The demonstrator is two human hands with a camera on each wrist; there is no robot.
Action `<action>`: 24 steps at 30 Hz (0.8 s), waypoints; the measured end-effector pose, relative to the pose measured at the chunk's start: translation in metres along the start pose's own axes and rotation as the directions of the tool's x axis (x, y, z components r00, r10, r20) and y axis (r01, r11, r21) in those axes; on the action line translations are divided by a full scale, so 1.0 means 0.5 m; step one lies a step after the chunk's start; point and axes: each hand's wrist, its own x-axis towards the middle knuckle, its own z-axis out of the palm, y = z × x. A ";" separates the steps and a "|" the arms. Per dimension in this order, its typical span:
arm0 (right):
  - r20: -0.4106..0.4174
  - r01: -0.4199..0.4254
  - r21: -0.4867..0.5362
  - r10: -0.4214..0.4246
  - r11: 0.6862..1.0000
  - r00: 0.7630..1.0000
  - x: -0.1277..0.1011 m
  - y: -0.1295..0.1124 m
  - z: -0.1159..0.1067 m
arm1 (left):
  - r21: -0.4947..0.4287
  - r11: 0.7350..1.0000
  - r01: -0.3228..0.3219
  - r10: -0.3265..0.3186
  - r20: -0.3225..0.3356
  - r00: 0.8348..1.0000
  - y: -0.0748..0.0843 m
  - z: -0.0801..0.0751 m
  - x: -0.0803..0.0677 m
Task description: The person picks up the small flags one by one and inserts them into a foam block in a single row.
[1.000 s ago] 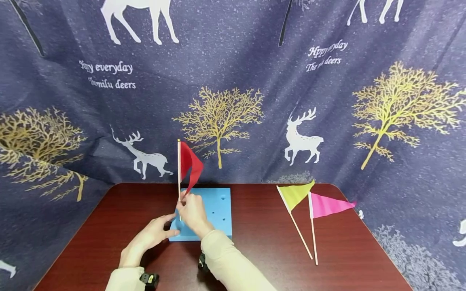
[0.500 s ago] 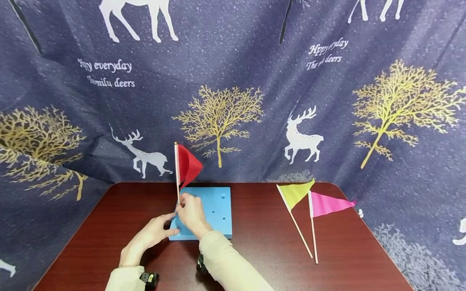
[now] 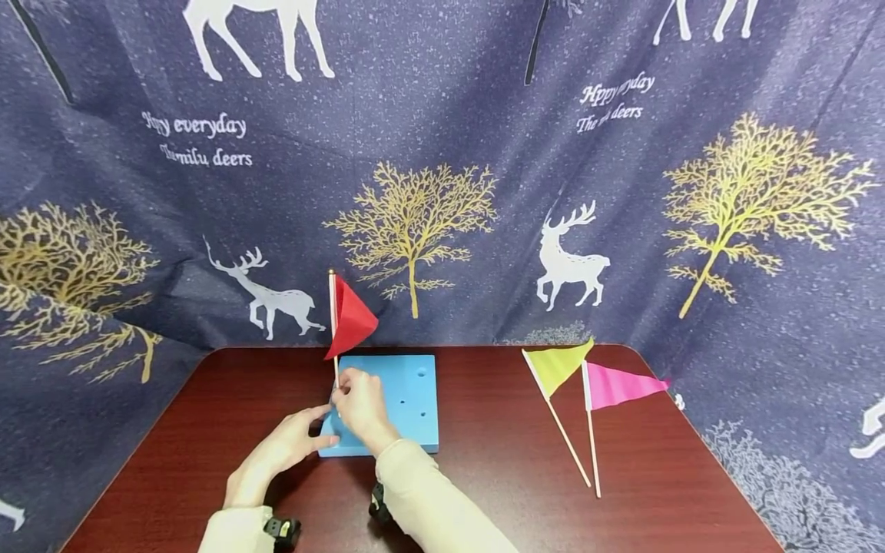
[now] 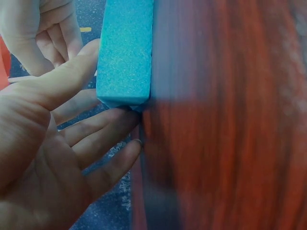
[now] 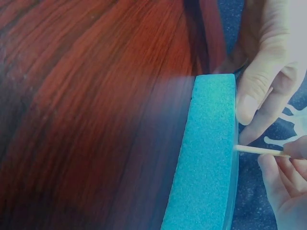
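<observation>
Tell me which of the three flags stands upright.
The red flag, its stick pinched by the right hand at the blue foam block. The yellow-green flag and pink flag lie flat.

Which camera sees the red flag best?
The head view: the whole red flag stands on its stick above the blue foam block. The left wrist view catches a red sliver; the right wrist view shows only the stick.
</observation>
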 end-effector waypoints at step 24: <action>0.284 0.012 -0.045 0.001 0.999 0.959 -0.052 0.039 -0.168 | -0.009 1.000 0.030 -0.030 0.002 1.000 -0.004 0.000 0.000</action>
